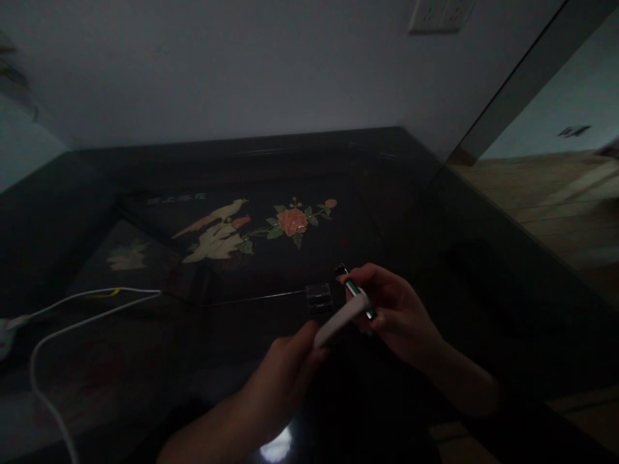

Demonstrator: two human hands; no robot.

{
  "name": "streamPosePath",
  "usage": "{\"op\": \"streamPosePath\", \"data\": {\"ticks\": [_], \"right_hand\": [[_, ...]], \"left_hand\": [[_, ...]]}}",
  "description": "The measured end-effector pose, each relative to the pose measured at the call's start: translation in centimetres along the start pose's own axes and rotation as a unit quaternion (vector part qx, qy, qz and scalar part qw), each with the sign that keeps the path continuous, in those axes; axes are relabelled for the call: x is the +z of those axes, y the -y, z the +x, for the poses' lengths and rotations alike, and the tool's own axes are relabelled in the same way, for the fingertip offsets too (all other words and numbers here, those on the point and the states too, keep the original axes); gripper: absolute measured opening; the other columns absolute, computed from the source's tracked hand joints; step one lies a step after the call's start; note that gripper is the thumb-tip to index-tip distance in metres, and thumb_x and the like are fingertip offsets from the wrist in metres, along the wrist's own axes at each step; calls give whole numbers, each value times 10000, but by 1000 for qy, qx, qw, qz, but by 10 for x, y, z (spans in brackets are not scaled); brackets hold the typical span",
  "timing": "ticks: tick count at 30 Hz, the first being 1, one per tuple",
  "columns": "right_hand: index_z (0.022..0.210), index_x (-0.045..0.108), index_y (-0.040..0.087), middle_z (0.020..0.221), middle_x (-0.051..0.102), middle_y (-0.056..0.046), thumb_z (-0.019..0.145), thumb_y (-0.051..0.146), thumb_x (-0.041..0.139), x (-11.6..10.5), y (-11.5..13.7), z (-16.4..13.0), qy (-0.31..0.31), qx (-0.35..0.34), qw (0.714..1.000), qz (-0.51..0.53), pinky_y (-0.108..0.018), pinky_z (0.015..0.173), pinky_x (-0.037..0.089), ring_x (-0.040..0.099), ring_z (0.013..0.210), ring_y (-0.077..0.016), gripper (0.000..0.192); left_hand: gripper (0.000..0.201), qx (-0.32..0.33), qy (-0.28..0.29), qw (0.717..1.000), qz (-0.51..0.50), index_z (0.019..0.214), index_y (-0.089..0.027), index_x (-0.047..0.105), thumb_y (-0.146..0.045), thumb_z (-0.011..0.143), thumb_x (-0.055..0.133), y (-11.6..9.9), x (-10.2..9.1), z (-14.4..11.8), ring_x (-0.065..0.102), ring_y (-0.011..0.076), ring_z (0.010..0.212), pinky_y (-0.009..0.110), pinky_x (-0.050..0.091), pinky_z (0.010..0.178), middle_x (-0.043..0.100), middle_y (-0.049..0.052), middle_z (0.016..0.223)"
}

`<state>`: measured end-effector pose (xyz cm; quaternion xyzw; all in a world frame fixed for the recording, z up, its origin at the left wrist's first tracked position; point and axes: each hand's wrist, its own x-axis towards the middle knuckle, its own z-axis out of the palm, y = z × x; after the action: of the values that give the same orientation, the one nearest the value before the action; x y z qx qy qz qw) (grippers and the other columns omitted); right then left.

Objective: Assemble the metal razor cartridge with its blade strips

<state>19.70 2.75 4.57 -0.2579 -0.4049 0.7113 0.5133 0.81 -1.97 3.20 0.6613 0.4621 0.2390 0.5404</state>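
The scene is dim. My left hand [285, 374] pinches one end of a flat white oblong object [341, 320] that slants up to the right. My right hand [394, 309] holds a thin green-and-silver stick-like item [358, 293] with a dark tip, right against the white object's upper end. Both hands hover above a dark glossy table [145, 361]. A small clear plastic box [319, 298] lies on the table just behind the hands.
The table top carries an inlaid bird and orange flower picture [251, 229]. A white cable [62, 322] loops across the left side to a white plug at the left edge. A wall socket [438, 14] sits on the white wall behind. Wooden floor [556, 200] lies to the right.
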Motion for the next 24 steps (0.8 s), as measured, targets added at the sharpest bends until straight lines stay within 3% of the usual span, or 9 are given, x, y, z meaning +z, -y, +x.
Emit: {"op": "streamPosePath", "data": {"ticks": [3,8,13,19,24], "right_hand": [[915,750,243,727,635,22,588,296,902,0,0,0,5,-5,1000,1,-169,467,390,493,563,-80,364],[936,752,258,650,593,46,601,291,895,-1,-2,0,21,-19,1000,9,-168,434,370,443,489,-66,365],[945,766,253,702,612,20,604,305,893,0,-1,0,8,-12,1000,-19,-162,440,375,474,552,-81,368],[957,770,300,665,588,39,613,318,889,-1,-2,1,17,-19,1000,-14,-161,436,360,460,513,-68,364],[967,774,278,641,563,37,613,351,884,0,0,1,13,-11,999,-32,-166,441,349,441,520,-72,377]], "left_hand": [[184,5,12,1000,2,824,-190,517,-310,921,416,1,1,-1,406,98,539,192,322,498,512,-42,659],[279,-15,-64,998,-2,847,-185,539,-394,942,381,4,0,3,417,114,561,201,338,501,499,-32,647],[150,5,-7,1000,4,849,-186,526,-282,909,427,4,3,-2,412,94,533,188,315,489,516,-44,647],[204,-12,-64,998,-11,842,-181,531,-322,923,407,1,2,2,379,97,539,184,307,479,471,-50,631],[153,6,-26,1000,-3,858,-188,530,-276,920,422,4,6,-1,397,92,545,183,318,500,508,-44,661]]}}
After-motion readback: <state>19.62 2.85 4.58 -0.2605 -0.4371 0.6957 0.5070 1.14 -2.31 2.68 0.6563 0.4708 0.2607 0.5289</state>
